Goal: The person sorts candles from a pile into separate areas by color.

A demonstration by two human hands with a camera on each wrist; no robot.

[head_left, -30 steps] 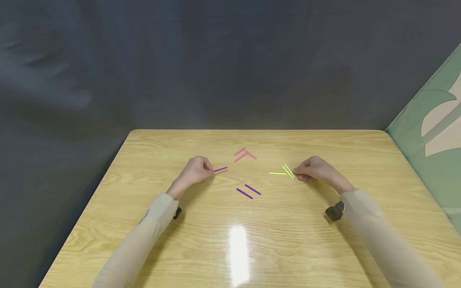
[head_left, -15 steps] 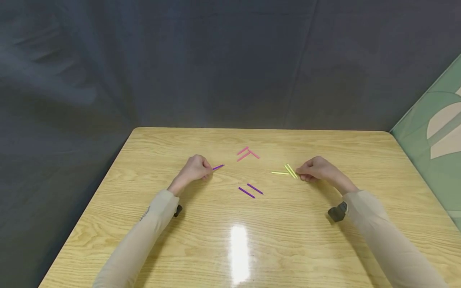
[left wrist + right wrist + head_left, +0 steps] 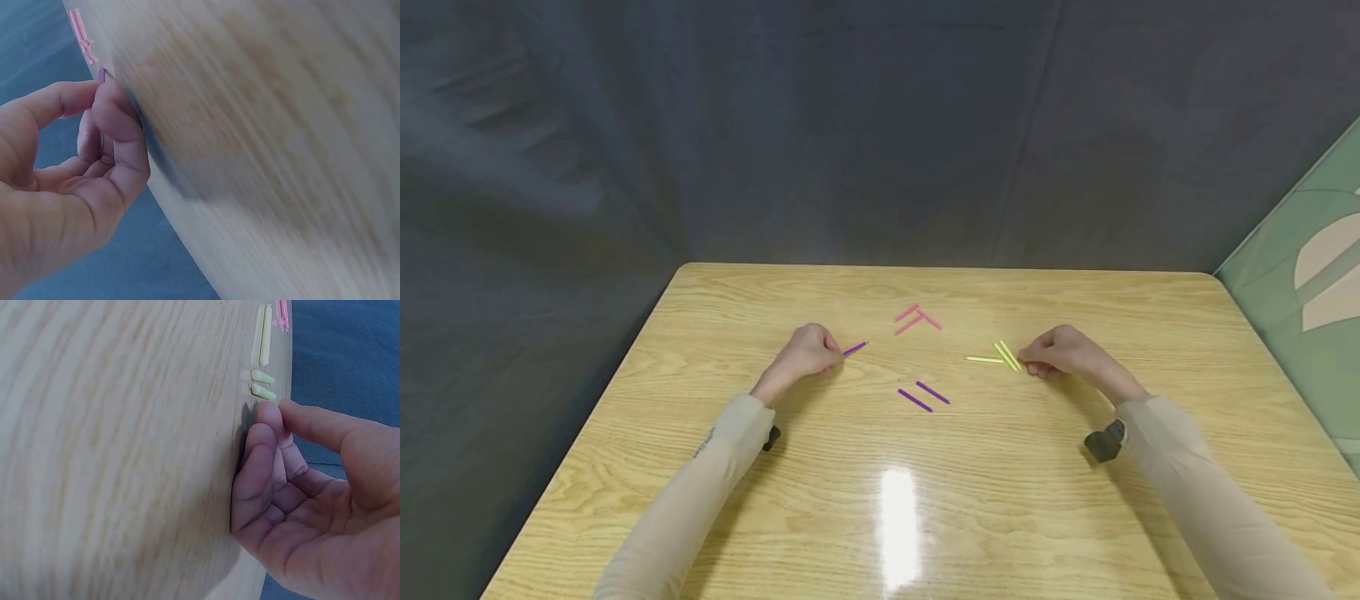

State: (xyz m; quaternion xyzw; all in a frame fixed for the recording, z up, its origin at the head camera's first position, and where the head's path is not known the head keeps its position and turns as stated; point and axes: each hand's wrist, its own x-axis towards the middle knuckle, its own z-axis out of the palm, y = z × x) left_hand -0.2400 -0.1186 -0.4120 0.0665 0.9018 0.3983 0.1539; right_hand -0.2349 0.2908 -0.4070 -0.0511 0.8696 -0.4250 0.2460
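Observation:
My left hand (image 3: pixel 807 350) pinches the near end of a thin purple stick (image 3: pixel 855 348) between thumb and forefinger, low over the table. The stick's free end points right and away from me; in the left wrist view only a short bit of the purple stick (image 3: pixel 102 75) shows past the fingertips. On the right, my right hand (image 3: pixel 1056 350) has its fingers curled and its thumb and forefinger tips together. They sit right beside the outermost yellow stick (image 3: pixel 1010 356), which the right wrist view shows just beyond those tips. That yellow stick (image 3: pixel 264 392) lies next to a parallel one (image 3: pixel 262 376).
A third yellow stick (image 3: pixel 983 360) lies crosswise, left of the slanted pair. Two more purple sticks (image 3: pixel 915 400) lie parallel at the middle front. Three pink sticks (image 3: pixel 908 325) form an angled group farther back. Behind the wooden table (image 3: pixel 775 517) hangs a dark curtain (image 3: pixel 865 133).
The left hand has drawn slightly left with the purple stick, and the stick's free end now tilts farther away. The right hand and the yellow sticks stay together as before.

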